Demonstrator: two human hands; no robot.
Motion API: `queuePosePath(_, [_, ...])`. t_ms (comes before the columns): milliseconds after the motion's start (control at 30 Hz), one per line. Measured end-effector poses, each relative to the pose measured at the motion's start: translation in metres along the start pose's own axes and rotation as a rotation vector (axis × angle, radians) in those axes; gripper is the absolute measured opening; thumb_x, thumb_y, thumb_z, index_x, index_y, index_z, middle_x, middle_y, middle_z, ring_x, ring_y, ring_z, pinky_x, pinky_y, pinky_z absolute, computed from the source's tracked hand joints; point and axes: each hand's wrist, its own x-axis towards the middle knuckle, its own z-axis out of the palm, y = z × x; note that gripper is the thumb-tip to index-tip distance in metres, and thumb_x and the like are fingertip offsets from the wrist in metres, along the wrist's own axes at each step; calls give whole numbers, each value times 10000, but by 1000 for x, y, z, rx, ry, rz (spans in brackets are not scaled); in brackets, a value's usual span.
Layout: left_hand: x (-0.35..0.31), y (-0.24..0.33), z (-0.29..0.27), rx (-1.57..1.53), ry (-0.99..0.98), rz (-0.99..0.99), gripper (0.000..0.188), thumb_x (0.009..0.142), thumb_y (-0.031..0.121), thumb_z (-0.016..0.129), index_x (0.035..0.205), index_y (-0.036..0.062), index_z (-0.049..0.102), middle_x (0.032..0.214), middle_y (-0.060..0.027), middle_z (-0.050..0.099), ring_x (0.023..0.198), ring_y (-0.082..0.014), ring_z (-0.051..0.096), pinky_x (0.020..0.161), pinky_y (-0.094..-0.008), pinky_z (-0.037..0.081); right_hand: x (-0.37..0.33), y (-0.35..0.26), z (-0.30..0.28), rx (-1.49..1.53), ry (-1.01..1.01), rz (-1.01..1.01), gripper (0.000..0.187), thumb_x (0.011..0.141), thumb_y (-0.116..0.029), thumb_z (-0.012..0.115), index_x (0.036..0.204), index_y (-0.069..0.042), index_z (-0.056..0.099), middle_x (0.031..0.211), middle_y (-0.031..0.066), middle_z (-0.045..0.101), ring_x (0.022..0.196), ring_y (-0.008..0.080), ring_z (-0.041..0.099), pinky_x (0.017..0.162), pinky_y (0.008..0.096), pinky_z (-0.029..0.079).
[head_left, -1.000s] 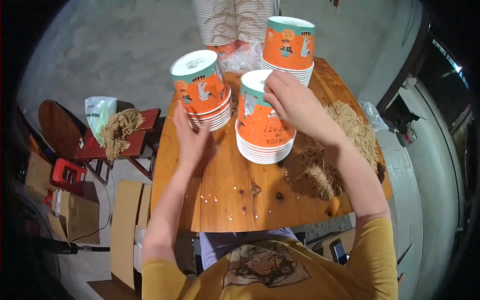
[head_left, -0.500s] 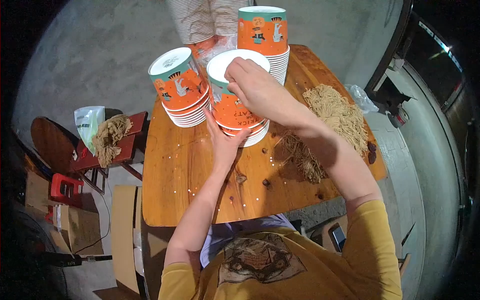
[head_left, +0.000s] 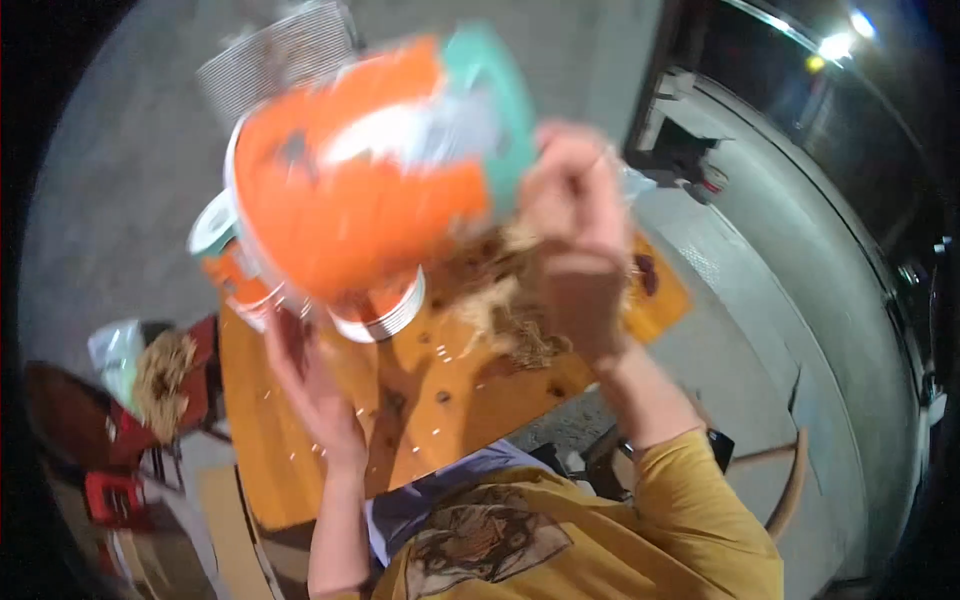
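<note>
A large orange-and-green paper bucket (head_left: 370,190) with a white rim hangs in the air above the table, tipped onto its side and blurred by motion. Its green base end points right, where my right hand (head_left: 580,190) grips it with curled fingers. Below the rim end, my left hand (head_left: 310,380) has its fingers stretched out; whether they touch the rim I cannot tell. Under the raised bucket stands a stack of similar buckets (head_left: 390,312), mostly hidden. Another upside-down stack (head_left: 232,265) is farther left, near my left fingertips.
A tan stringy bundle (head_left: 515,325) lies on the wooden table (head_left: 300,480), among small white bits. Tall nested white-rimmed buckets (head_left: 285,55) rise at the back. To the left are a red-brown seat holding a stringy clump (head_left: 165,385) and a red stool (head_left: 112,498).
My right hand has lifted a bucket off the middle stack and tipped it sideways. My left hand has come away from that stack. The whole view has shifted and tilted.
</note>
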Motion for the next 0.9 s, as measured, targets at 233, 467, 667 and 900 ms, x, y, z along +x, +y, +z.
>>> queuePosePath(233, [-47, 82, 8, 507, -256, -369, 367, 940, 65, 489, 1283, -50, 427, 1185, -125, 549, 1044, -189, 531, 904, -303, 413, -118, 27, -6, 317, -282, 651, 149, 942, -178, 540, 890, -40, 521, 858, 66, 529, 828, 162, 533, 741, 295, 440])
queuePosePath(467, [-26, 93, -22, 1255, -751, -123, 270, 828, 75, 613, 1076, -22, 570, 801, -158, 583, 738, -337, 552, 671, -419, 420, -148, 121, 6, -709, -625, -29, 232, 780, -227, 650, 913, -58, 563, 853, 73, 564, 861, 247, 559, 758, 374, 447])
queuePosePath(667, [-17, 76, -43, 1318, -880, -132, 284, 803, 55, 609, 1077, -12, 574, 826, -158, 595, 773, -341, 553, 727, -423, 429, -144, 122, 13, -709, -651, 13, 127, 765, -239, 614, 796, -117, 637, 810, 37, 552, 859, 224, 545, 767, 344, 425])
queuePosePath(900, [-8, 73, -55, 1255, -869, -233, 343, 784, 65, 645, 1112, -1, 569, 913, -153, 587, 848, -354, 538, 762, -432, 427, -132, 124, 9, -502, -602, 59, 68, 774, -154, 617, 766, -90, 639, 770, 98, 575, 839, 274, 579, 755, 387, 471])
